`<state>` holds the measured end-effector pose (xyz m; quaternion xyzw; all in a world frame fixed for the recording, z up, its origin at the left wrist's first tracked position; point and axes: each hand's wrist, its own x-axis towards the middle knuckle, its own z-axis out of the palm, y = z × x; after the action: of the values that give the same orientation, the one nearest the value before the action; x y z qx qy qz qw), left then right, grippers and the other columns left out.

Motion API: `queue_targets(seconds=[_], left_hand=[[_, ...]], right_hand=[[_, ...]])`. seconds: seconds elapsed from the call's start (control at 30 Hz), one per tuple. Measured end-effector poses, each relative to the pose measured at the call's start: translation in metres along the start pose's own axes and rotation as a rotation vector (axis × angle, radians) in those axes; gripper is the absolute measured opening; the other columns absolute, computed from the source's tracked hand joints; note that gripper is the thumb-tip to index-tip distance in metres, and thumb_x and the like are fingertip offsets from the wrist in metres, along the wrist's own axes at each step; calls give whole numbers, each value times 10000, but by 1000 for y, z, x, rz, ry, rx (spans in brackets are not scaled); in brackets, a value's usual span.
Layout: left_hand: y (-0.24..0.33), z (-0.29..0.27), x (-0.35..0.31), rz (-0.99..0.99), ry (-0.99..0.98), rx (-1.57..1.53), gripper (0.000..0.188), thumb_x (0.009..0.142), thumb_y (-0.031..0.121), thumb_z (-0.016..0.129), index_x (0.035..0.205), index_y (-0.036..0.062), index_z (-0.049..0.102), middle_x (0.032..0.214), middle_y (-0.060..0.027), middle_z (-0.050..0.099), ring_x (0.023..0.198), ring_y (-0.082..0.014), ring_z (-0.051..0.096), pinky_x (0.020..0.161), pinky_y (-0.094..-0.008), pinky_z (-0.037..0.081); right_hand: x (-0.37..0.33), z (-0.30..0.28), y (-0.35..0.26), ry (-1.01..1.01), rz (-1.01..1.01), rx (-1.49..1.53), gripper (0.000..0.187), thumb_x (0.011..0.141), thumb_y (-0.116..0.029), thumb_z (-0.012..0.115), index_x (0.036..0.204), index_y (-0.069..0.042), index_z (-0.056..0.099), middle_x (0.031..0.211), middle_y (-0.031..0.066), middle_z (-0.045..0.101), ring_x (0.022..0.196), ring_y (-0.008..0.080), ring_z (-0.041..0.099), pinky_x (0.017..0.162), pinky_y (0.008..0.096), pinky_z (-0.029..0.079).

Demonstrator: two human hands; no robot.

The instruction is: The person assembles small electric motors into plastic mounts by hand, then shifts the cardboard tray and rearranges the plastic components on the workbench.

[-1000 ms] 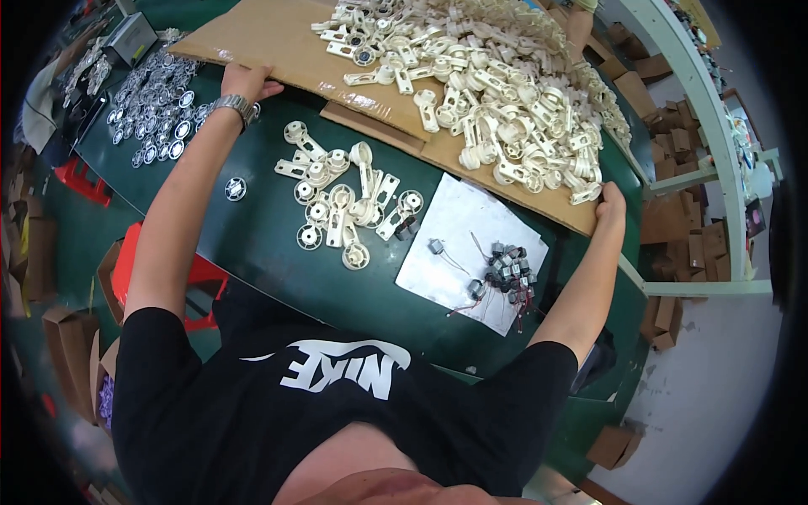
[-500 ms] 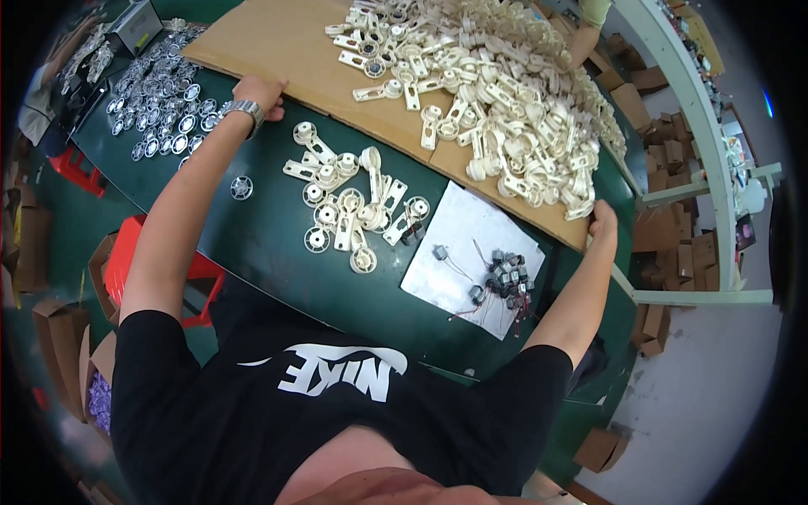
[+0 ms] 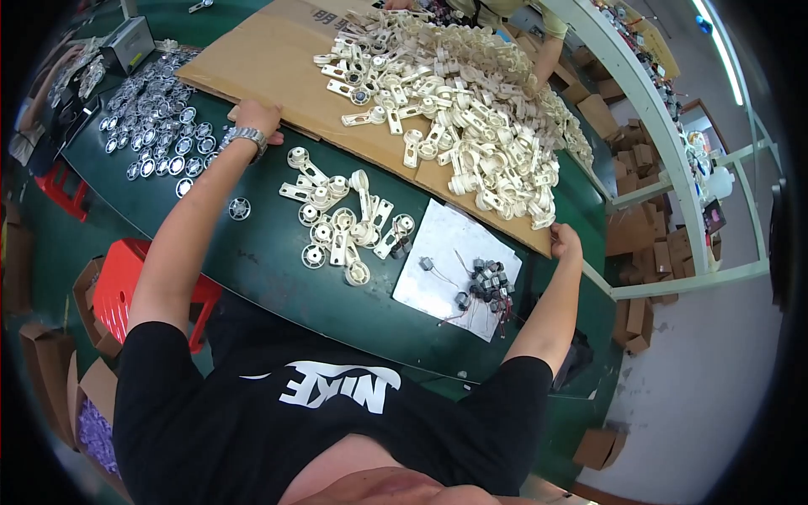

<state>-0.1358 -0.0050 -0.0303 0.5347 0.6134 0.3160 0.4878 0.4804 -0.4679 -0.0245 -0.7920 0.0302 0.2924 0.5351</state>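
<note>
A large brown cardboard sheet [image 3: 252, 71] lies across the far part of the table, bearing a big heap of cream plastic parts [image 3: 471, 118] with round rings and slotted arms. My left hand [image 3: 257, 119], with a metal watch on the wrist, grips the sheet's near edge toward its left end. At the near right corner, my right hand [image 3: 566, 241] has its fingers closed on the same sheet. Between my arms rests a smaller group of the cream parts [image 3: 341, 219]. Beside it, small wired motors [image 3: 486, 284] lie on a white sheet [image 3: 425, 278].
Silver wheel-like discs [image 3: 160, 135] cover the table's left side, near a grey box-shaped device [image 3: 128, 46]. One disc [image 3: 239, 209] lies apart. A co-worker's arm [image 3: 549, 61] reaches to the heap's far side. A red stool [image 3: 126, 282] stands left; a pale metal frame [image 3: 648, 93] rises right.
The view has tilted up, showing more of the co-worker at the far side. Both my hands keep their hold on the cardboard; its right corner appears slightly further left.
</note>
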Motion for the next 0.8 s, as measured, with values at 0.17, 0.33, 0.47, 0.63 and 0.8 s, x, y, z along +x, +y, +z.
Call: queue_targets(seconds=[0.17, 0.33, 0.47, 0.63, 0.8], left_hand=[[-1, -5, -1, -16, -57, -69, 561, 970, 174, 684, 1296, -117, 333, 872, -227, 702, 631, -319, 743, 502, -387, 644], [-8, 0, 11, -11, -27, -141, 576, 961, 134, 678, 1325, -114, 307, 914, -264, 707, 654, -327, 749, 513, -384, 649], [-6, 11, 5, 109, -19, -245, 577, 946, 93, 687, 1328, -110, 305, 915, -267, 710, 669, -324, 755, 518, -374, 649], [0, 2, -6, 156, 59, -238, 512, 957, 61, 668, 1293, -118, 325, 917, -267, 718, 668, -308, 760, 517, -364, 647], [12, 3, -7, 195, 19, -218, 510, 938, 82, 679, 1261, -137, 350, 935, -247, 732, 669, -292, 766, 550, -351, 640]], right_hand=[[-9, 17, 5, -29, -15, 6, 297, 950, 20, 457, 1170, 29, 657, 1186, 162, 681, 1067, 307, 662, 973, 457, 544], [18, 19, 8, 194, -72, 17, 246, 897, 57, 546, 1115, 82, 655, 1074, 178, 693, 918, 291, 684, 804, 452, 555], [34, -16, 3, 267, -123, 164, 237, 866, 74, 586, 1090, 126, 642, 1022, 174, 676, 884, 274, 664, 757, 416, 535], [22, 13, -4, 297, -161, 132, 253, 855, 73, 633, 1098, 143, 627, 1090, 192, 679, 923, 267, 662, 800, 429, 539], [5, -38, -19, 483, -277, 95, 282, 848, -14, 763, 1111, 57, 690, 914, 72, 672, 726, 172, 605, 622, 371, 489]])
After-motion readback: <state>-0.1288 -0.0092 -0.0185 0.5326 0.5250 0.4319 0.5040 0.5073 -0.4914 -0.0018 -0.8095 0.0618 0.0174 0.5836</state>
